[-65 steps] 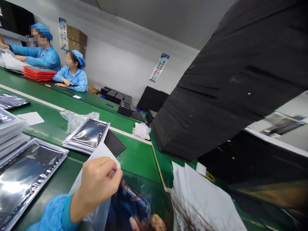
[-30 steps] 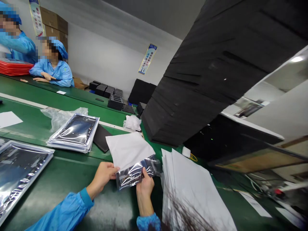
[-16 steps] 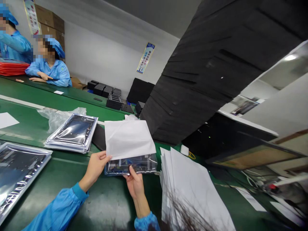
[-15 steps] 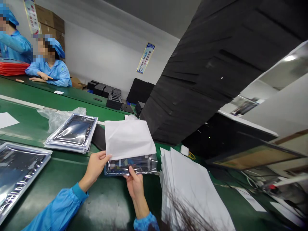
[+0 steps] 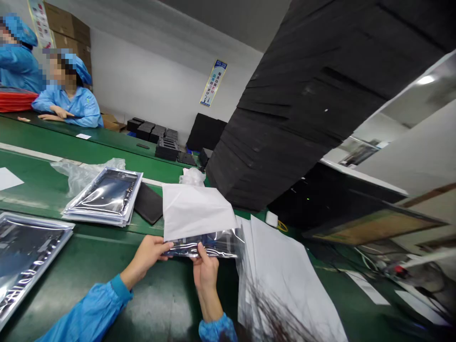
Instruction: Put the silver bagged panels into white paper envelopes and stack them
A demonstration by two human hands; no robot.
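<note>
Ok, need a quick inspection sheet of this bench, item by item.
surface: green bench top, in use
job's things: silver bag with white sheet lying over it
clutter: crumpled plastic film, stacked bagged panels, pile of white sheets
hands: left hand and right hand both pinching the bag
cables: thin cables, far right, off the work area
surroundings: black foam stack overhanging right, seated co-worker, cardboard boxes
</note>
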